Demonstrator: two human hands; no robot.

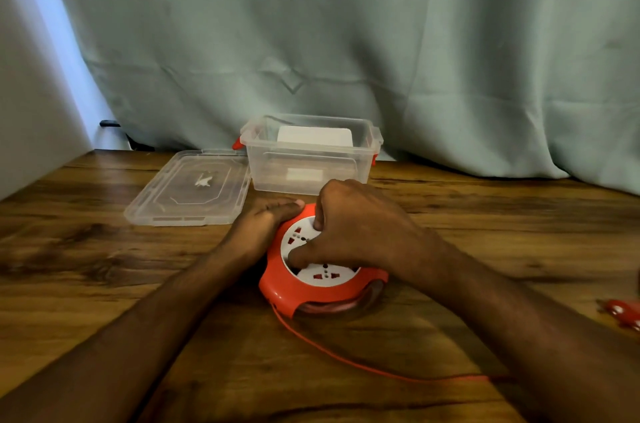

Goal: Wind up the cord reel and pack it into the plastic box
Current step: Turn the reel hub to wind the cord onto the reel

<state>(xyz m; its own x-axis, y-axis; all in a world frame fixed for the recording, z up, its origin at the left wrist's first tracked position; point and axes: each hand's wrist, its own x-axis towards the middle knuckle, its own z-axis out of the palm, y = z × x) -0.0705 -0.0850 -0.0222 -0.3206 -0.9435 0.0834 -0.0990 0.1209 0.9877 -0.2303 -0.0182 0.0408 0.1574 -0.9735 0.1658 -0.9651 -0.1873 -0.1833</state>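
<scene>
Your cord reel lies flat on the wooden table, its white socket face turned up toward you and its round body showing no clear long axis. The loose red cord leaves the reel's near edge and runs toward you and to the right, then passes behind your right forearm, where its end is hidden. At the far right edge a red and white object is cut off and blurred; you cannot tell what it is.

The reel has an orange-red casing around a white disc with red-shuttered sockets, and wound cord shows through a slot in its near side.

Your left hand curls around the reel's far left rim, thumb on top. Your right hand sits on the white disc, its fingers bent and pinching something there that stays hidden.

The clear plastic box stands open just behind the reel, its lid lying flat to the left.
</scene>
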